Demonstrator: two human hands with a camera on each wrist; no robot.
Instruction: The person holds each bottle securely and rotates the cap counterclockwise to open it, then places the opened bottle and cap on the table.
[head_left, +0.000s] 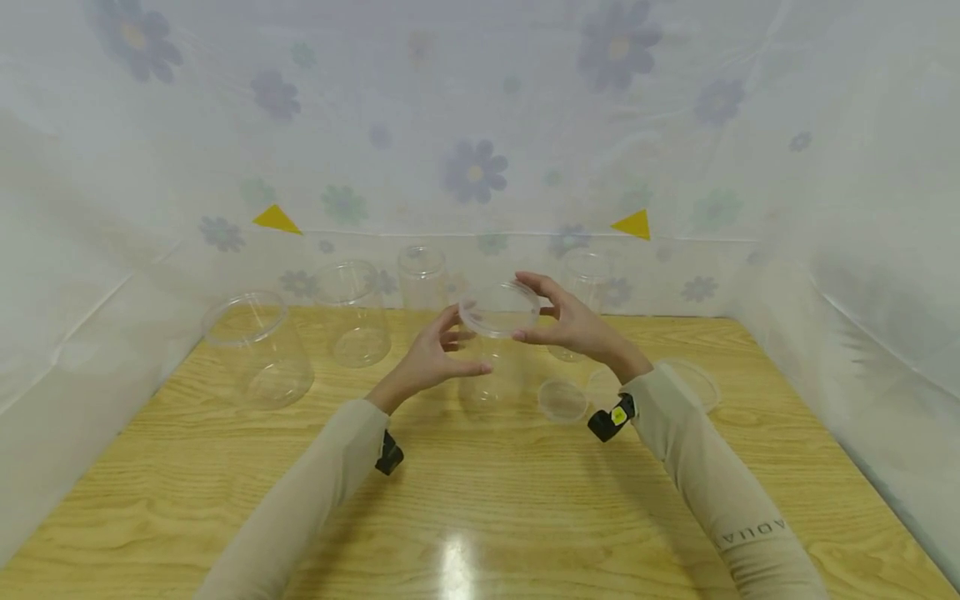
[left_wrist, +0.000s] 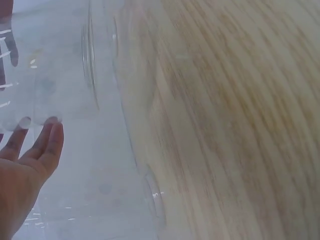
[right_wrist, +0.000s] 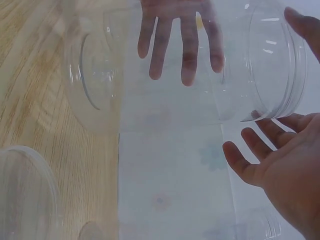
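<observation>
A tall clear plastic jar (head_left: 491, 375) stands on the wooden table (head_left: 480, 500) at the middle, with a clear round lid (head_left: 497, 310) on its mouth. My right hand (head_left: 528, 308) pinches the lid's rim between thumb and fingers. My left hand (head_left: 465, 343) holds the jar's upper part from the left, fingers behind it and thumb in front. In the right wrist view the jar (right_wrist: 165, 100) and its lid (right_wrist: 277, 65) fill the frame; the right hand (right_wrist: 285, 170) is at the rim. The left wrist view shows the left hand (left_wrist: 30, 165) with fingertips against the jar (left_wrist: 55, 65).
Other open clear jars stand behind: a wide one (head_left: 255, 350) at the left, one (head_left: 352, 312) beside it, one (head_left: 422, 279) at the back, one (head_left: 585, 279) behind my right hand. Loose lids (head_left: 562, 400) (head_left: 697, 383) lie at the right. Floral plastic sheeting walls in the table.
</observation>
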